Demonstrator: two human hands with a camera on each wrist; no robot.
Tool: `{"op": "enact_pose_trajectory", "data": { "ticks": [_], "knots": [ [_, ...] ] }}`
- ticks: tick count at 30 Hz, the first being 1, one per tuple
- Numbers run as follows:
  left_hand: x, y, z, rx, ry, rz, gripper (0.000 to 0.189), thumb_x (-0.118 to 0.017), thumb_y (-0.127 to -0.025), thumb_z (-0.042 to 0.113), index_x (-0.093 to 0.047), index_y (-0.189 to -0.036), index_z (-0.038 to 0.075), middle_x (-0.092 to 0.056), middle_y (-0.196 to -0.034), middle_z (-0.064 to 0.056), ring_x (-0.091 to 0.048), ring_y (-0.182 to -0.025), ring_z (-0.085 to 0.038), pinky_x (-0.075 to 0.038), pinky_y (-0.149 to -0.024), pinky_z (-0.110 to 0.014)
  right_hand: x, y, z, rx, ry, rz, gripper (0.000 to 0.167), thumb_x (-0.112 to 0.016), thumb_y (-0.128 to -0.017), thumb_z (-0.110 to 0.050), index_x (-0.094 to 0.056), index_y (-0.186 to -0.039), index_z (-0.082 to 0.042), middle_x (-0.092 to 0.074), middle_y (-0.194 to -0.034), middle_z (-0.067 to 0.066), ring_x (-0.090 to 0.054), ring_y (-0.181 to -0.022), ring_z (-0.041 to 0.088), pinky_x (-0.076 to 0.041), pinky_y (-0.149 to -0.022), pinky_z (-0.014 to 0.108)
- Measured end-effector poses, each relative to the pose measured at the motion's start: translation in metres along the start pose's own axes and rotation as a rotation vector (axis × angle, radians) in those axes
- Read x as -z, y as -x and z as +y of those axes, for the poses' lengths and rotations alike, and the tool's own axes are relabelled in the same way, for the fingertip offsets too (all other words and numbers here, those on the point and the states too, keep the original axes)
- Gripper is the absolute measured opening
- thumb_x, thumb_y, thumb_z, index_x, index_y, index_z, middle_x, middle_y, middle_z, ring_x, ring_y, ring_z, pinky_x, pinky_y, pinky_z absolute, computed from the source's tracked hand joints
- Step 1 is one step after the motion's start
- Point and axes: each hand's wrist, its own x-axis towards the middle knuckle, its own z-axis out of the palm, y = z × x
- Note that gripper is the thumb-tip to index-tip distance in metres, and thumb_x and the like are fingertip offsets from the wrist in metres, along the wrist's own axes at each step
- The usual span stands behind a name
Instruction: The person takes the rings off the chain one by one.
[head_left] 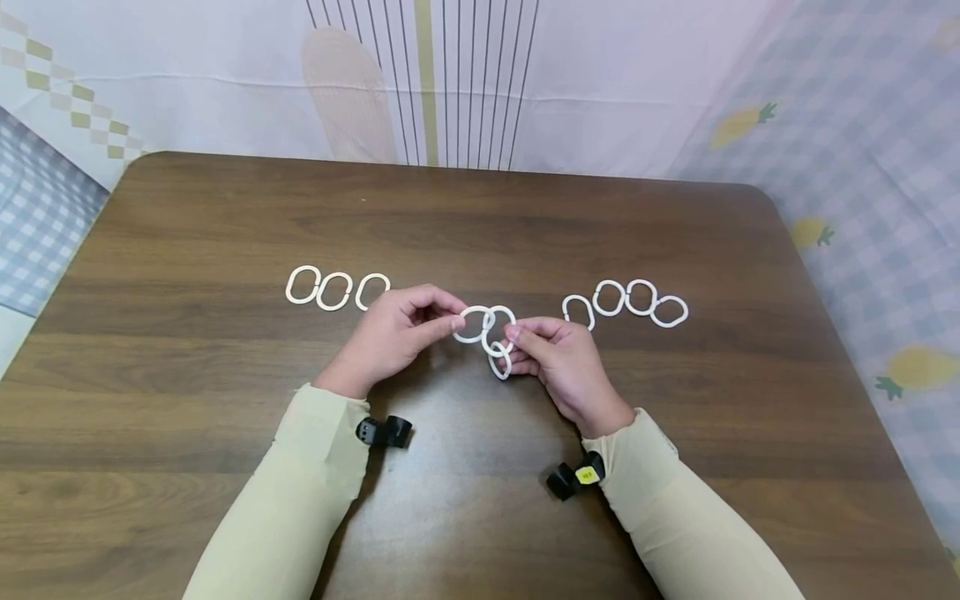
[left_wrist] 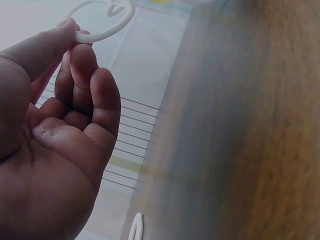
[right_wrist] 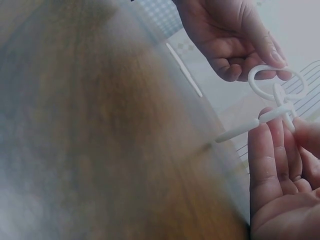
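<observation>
Three white oval plastic link rings form a short chain between my hands, above the table. My left hand (head_left: 393, 333) pinches the left ring (head_left: 471, 341) at its edge between thumb and fingertips. The middle ring (head_left: 501, 307) passes through it, and my right hand (head_left: 570, 362) grips that ring between thumb and fingers. From the middle ring hangs the lower ring (head_left: 492, 365), in front of my right fingertips. Seen edge-on in the right wrist view, this lower ring (right_wrist: 235, 132) shows a small split and lies over the right fingers.
On the brown wooden table (head_left: 187, 400) lie three loose white rings (head_left: 320, 296) beyond my left hand. Several more loose rings (head_left: 596, 298) lie beyond my right hand, the nearest partly behind it. A patterned cloth (head_left: 600, 83) hangs behind the table's far edge.
</observation>
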Motion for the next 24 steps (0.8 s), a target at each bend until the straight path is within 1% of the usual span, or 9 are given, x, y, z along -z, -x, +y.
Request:
{"op": "enact_pose_trajectory", "data": {
  "ticks": [7,20,22,24],
  "knots": [
    [0.0000,-0.0004,-0.0003,0.001,0.001,-0.009,0.016,-0.074,-0.092,0.010,-0.073,-0.105,0.000,-0.072,-0.093,-0.005,-0.061,-0.082,-0.015,-0.048,-0.072,-0.023,-0.0002,0.0001,-0.0002,-0.006,-0.017,0.004,0.021,-0.061,-0.098,0.001,-0.062,-0.109,0.018,-0.072,-0.079,0.006,-0.070,-0.065,0.014,-0.060,-0.064,0.029],
    [0.0023,0.0001,-0.0012,0.002,0.008,-0.015,0.016,-0.073,-0.093,0.011,-0.073,-0.104,0.000,-0.071,-0.092,-0.005,-0.060,-0.081,-0.015,-0.048,-0.071,-0.023,-0.0020,0.0001,-0.0007,-0.002,-0.012,0.000,0.021,-0.061,-0.098,0.002,-0.061,-0.109,0.019,-0.072,-0.078,0.005,-0.069,-0.065,0.014,-0.060,-0.064,0.029],
    [0.0036,-0.0001,-0.0016,-0.005,-0.002,-0.011,0.016,-0.073,-0.093,0.011,-0.073,-0.104,0.000,-0.071,-0.092,-0.005,-0.061,-0.081,-0.014,-0.048,-0.071,-0.023,-0.0016,0.0000,-0.0012,-0.006,-0.016,0.004,0.020,-0.061,-0.098,0.001,-0.062,-0.108,0.018,-0.072,-0.077,0.005,-0.069,-0.065,0.014,-0.060,-0.064,0.029],
    [0.0062,0.0002,-0.0014,-0.004,-0.012,0.009,0.015,-0.074,-0.092,0.011,-0.074,-0.104,0.001,-0.072,-0.093,-0.004,-0.061,-0.080,-0.013,-0.048,-0.070,-0.023,-0.0007,0.0000,-0.0017,-0.008,-0.024,0.007,0.018,-0.061,-0.098,0.001,-0.063,-0.107,0.016,-0.072,-0.078,0.006,-0.069,-0.065,0.014,-0.060,-0.064,0.029]
  ]
}}
